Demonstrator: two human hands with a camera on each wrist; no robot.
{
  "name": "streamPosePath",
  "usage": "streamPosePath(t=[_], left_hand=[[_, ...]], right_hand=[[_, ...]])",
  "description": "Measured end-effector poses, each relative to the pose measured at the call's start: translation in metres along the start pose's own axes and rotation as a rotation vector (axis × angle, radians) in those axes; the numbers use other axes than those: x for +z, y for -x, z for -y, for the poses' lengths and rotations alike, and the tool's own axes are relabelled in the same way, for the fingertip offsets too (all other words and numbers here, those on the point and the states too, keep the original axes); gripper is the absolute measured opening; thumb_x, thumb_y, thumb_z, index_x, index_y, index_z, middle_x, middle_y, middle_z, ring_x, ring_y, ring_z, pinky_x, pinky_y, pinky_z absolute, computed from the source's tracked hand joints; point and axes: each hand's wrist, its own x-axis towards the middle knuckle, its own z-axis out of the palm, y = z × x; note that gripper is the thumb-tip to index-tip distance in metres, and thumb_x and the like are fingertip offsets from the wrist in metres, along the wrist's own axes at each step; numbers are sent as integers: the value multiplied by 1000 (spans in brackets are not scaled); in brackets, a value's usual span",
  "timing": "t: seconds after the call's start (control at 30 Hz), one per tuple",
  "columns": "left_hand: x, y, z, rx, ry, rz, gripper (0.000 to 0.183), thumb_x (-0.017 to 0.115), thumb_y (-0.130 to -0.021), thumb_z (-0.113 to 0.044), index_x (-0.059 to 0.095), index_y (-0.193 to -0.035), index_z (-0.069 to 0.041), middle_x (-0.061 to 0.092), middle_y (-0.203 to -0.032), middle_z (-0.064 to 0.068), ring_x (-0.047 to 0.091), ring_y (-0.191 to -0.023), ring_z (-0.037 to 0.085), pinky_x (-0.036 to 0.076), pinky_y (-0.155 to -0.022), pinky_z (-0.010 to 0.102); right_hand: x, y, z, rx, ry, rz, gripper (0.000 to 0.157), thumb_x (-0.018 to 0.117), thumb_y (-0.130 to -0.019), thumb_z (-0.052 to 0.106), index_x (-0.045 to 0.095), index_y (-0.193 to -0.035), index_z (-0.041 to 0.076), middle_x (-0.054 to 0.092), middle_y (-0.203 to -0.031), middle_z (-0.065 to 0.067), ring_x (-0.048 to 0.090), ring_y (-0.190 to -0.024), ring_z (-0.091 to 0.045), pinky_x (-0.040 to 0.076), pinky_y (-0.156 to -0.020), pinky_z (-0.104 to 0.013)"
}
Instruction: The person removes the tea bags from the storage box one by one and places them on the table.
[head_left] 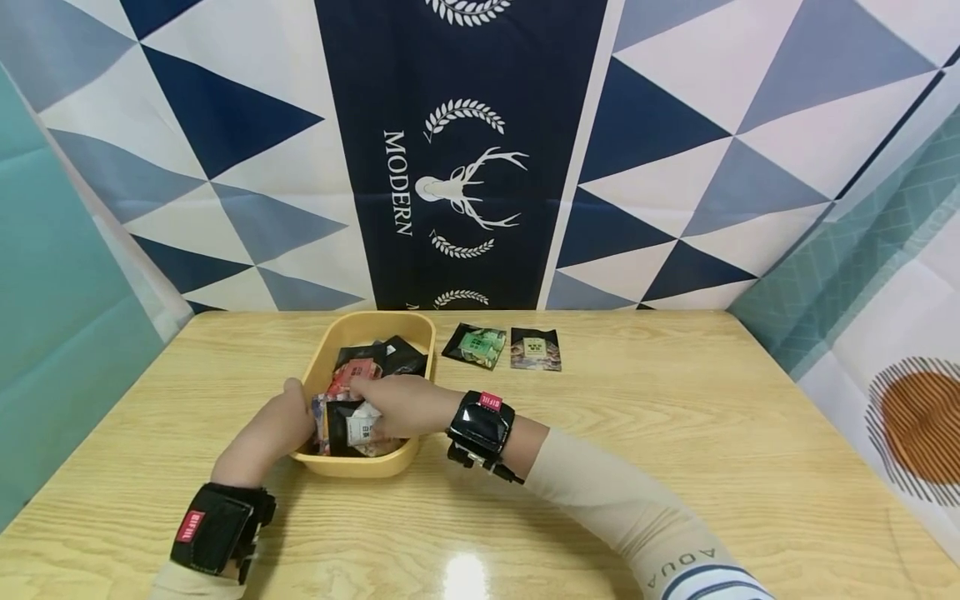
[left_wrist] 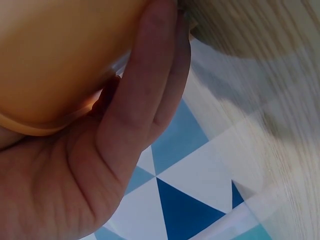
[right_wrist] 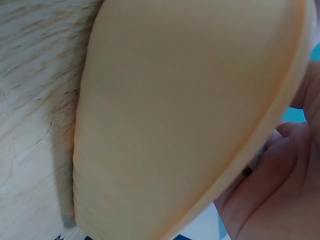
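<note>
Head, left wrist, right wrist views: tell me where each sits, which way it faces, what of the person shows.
Head: worn on the head, looking forward and down at the table; both forearms show, left hand on the yellow tray, right hand among the packets.
Left wrist: beside the palm, facing along the fingers lying on the tray's wall.
Right wrist: beside the tray's outer wall, close up; hand at the right edge.
Shared: all three show the tray.

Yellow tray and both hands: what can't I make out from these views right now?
- Right hand fingertips, head view: buried among packets; grip unclear.
- Tray contents, both wrist views: the tray's outer wall fills the frame.
- Packet print, head view: too small to read.
- Left hand fingers, head view: hidden behind the tray's rim.
</note>
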Motion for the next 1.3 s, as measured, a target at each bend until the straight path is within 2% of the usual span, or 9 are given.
streamPosePath(t=[0.13, 0.2, 0.33, 0.47, 0.6, 0.73, 1.03, 1.13, 1.3], left_hand=[[0, 1, 0, -5, 8, -3, 24, 31, -94, -4, 27, -108, 16, 52, -77, 21, 54, -64, 24, 43, -55, 33], [1, 2, 0, 7, 4, -15, 24, 31, -93, -3, 27, -107, 16, 52, -76, 20, 54, -63, 23, 43, -54, 33], [2, 2, 1, 12, -3, -23, 24, 32, -91, -2, 28, -106, 16, 52, -74, 21, 54, -60, 23, 43, -53, 33], [0, -1, 1, -24, 3, -8, 27, 31, -91, -2, 27, -110, 15, 55, -84, 28, 55, -66, 24, 43, -55, 33], [-1, -5, 3, -51, 18, 13, 29, 31, -92, -3, 25, -114, 15, 55, -91, 32, 56, -69, 25, 44, -56, 32], [0, -5, 3, -73, 23, 28, 30, 30, -93, -3, 24, -116, 15, 55, -89, 30, 55, -67, 23, 43, -54, 31], [2, -2, 3, -53, 20, 23, 29, 31, -93, -4, 24, -114, 15, 50, -71, 17, 50, -57, 21, 38, -49, 29], [2, -3, 3, -52, 20, 22, 29, 31, -93, -4, 24, -114, 15, 50, -71, 17, 50, -57, 21, 38, -49, 29], [1, -4, 2, -63, 20, 23, 31, 32, -92, -3, 23, -115, 16, 53, -77, 22, 52, -61, 22, 40, -51, 30]], right_hand=[[-5, 5, -1, -36, -20, -28, 36, 64, -88, 15, 45, -119, 18, 61, -91, 3, 55, -74, -7, 43, -62, -18], [-8, 9, -2, -72, -41, -57, 41, 62, -89, 13, 44, -125, 17, 63, -103, 1, 56, -79, -7, 43, -66, -17], [-20, 21, -5, -144, -124, -113, 54, 57, -91, 9, 37, -140, 16, 58, -123, -2, 56, -88, -8, 44, -72, -17], [-37, 36, -13, -154, -239, -127, 54, 56, -92, 12, 36, -142, 19, 56, -124, 0, 56, -95, -8, 46, -79, -20], [-52, 51, -24, -130, -296, -117, 47, 54, -93, 12, 41, -138, 18, 58, -120, 0, 57, -99, -8, 47, -84, -22], [-61, 64, -41, -93, -349, -101, 38, 53, -93, 10, 48, -131, 16, 61, -109, -1, 60, -94, -9, 50, -80, -24], [-67, 90, -84, 8, -302, -141, 23, 58, -91, 12, 58, -114, 13, 64, -99, -2, 62, -85, -9, 50, -74, -26], [-66, 99, -96, 62, -310, -157, 24, 59, -90, 10, 58, -114, 11, 64, -98, -4, 61, -82, -11, 50, -72, -27], [-62, 112, -115, 141, -288, -163, 35, 56, -90, 13, 49, -125, 9, 59, -94, -7, 55, -75, -13, 46, -68, -28]])
